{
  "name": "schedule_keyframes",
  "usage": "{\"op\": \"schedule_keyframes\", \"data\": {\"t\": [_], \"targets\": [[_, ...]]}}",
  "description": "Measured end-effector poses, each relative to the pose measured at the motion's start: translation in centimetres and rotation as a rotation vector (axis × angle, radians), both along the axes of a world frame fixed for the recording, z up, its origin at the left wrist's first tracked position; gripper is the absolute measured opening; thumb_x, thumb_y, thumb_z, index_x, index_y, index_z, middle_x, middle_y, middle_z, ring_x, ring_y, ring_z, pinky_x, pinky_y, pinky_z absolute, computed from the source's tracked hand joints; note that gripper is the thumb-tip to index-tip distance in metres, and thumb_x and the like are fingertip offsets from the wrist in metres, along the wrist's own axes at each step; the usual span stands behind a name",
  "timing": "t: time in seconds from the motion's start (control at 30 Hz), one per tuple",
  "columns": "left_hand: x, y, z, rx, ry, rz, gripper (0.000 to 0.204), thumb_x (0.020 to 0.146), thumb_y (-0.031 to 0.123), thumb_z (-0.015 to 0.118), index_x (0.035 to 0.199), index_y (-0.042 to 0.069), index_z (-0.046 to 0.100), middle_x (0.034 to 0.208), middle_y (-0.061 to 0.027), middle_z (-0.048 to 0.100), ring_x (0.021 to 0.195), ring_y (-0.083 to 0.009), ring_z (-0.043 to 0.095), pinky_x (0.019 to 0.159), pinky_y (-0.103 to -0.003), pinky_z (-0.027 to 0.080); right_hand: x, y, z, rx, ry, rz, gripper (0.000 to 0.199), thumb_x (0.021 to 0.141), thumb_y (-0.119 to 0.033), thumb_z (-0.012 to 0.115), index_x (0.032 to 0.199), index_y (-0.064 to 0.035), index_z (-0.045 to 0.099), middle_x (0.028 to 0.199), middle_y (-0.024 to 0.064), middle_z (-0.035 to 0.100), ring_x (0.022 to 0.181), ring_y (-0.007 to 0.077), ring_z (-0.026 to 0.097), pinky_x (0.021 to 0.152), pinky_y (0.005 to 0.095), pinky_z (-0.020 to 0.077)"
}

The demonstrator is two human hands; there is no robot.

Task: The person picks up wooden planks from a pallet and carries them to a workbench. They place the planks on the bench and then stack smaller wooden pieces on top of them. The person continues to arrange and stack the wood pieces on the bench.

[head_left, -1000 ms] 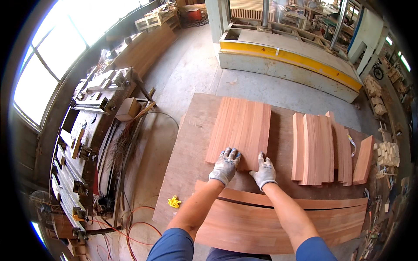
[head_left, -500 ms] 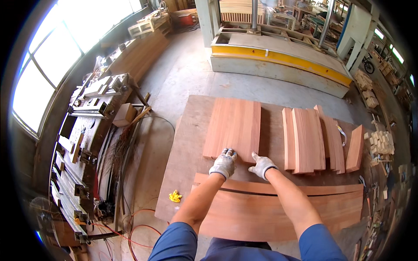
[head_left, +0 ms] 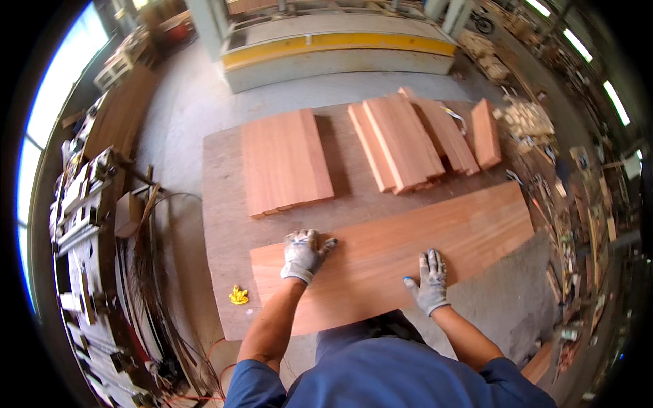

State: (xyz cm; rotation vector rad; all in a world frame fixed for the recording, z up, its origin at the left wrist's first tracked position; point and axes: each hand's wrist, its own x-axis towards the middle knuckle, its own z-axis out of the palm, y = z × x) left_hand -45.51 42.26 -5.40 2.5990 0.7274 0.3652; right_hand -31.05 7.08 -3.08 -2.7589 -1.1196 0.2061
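A long reddish-brown wooden board [head_left: 388, 248] lies across the near side of the worktable, its near edge by my body. My gloved left hand [head_left: 303, 257] is on the board's left part, with the fingers bent at the far edge and the thumb out to the right. Toward the near edge, my gloved right hand [head_left: 430, 282] rests flat on the wood, fingers stretched and thumb apart. Beyond the left hand lies a block of wooden boards [head_left: 286, 160], which neither hand touches.
Stacked curved wooden pieces [head_left: 405, 143] and an upright block [head_left: 485, 134] sit on the table's [head_left: 228, 204] far right. A crumpled yellow thing [head_left: 238, 295] lies near its left edge. A clamp rack [head_left: 88, 251] stands left; a yellow-striped machine [head_left: 340, 54] stands beyond.
Both hands have left the block and come back onto the long board. The dark gap between the narrow strip and wide board no longer shows. The view has shifted and turned.
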Motion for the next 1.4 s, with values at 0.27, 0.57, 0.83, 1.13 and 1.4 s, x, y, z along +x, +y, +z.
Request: {"op": "schedule_keyframes", "data": {"t": [0.27, 0.57, 0.83, 1.13, 1.4], "targets": [[0.3, -0.5, -0.4, 0.05, 0.006, -0.019, 0.039, 0.09, 0.046, 0.071, 0.082, 0.009, 0.063, 0.083, -0.0149, 0.064, 0.086, -0.0376, 0.06, 0.082, -0.049, 0.043, -0.8, -0.5, -0.5, -0.02, -0.008, -0.059, 0.097, 0.091, -0.061, 0.059, 0.158, 0.0027, 0.03, 0.164, 0.0295, 0.024, 0.155, 0.0444, 0.017, 0.125, 0.0591, 0.0105], [1.7, -1.6, 0.4, 0.111, 0.301, 0.061, 0.045, 0.094, 0.049, 0.065, 0.105, 0.005, 0.065, 0.113, -0.0196, 0.065, 0.115, -0.0389, 0.056, 0.108, -0.052, 0.035, -0.7, -0.8, -0.2, 0.063, 0.078, -0.061, 0.095, 0.094, -0.061, 0.056, 0.159, 0.0019, 0.027, 0.166, 0.0268, 0.021, 0.156, 0.0421, 0.015, 0.125, 0.0579, 0.0109], [5.1, -13.0, 0.4, 0.118, 0.382, 0.065, 0.09, 0.097, 0.05, 0.058, 0.16, -0.003, 0.021, 0.167, -0.028, 0.019, 0.156, -0.0432, 0.012, 0.126, -0.056, 0.007, 0.3, -7.1, 1.3, 0.041, 0.186, 0.06, 0.088, 0.096, -0.058, 0.055, 0.157, 0.0022, 0.033, 0.168, 0.0212, 0.024, 0.158, 0.0367, 0.016, 0.128, 0.0485, 0.0112], [16.2, -21.4, -2.6, 0.254, 0.234, -0.368, 0.088, 0.097, 0.051, 0.061, 0.158, -0.005, 0.03, 0.166, -0.024, 0.027, 0.156, -0.0404, 0.018, 0.127, -0.054, 0.011, -10.8, -26.5, -11.1, 0.022, 0.37, -0.76, 0.069, 0.089, -0.056, 0.064, 0.131, -0.0017, 0.066, 0.124, 0.0223, 0.069, 0.119, 0.0358, 0.065, 0.105, 0.0441, 0.0489], [22.7, -23.3, -4.4, 0.383, 0.109, -0.594, 0.082, 0.099, 0.051, 0.06, 0.156, -0.003, 0.035, 0.164, -0.024, 0.031, 0.154, -0.0403, 0.024, 0.125, -0.056, 0.016, -36.8, -38.1, -13.8, -0.215, 0.978, -1.452, 0.068, 0.092, -0.063, 0.056, 0.119, -0.0033, 0.074, 0.122, 0.0214, 0.071, 0.117, 0.0398, 0.066, 0.099, 0.0495, 0.0522]]}}
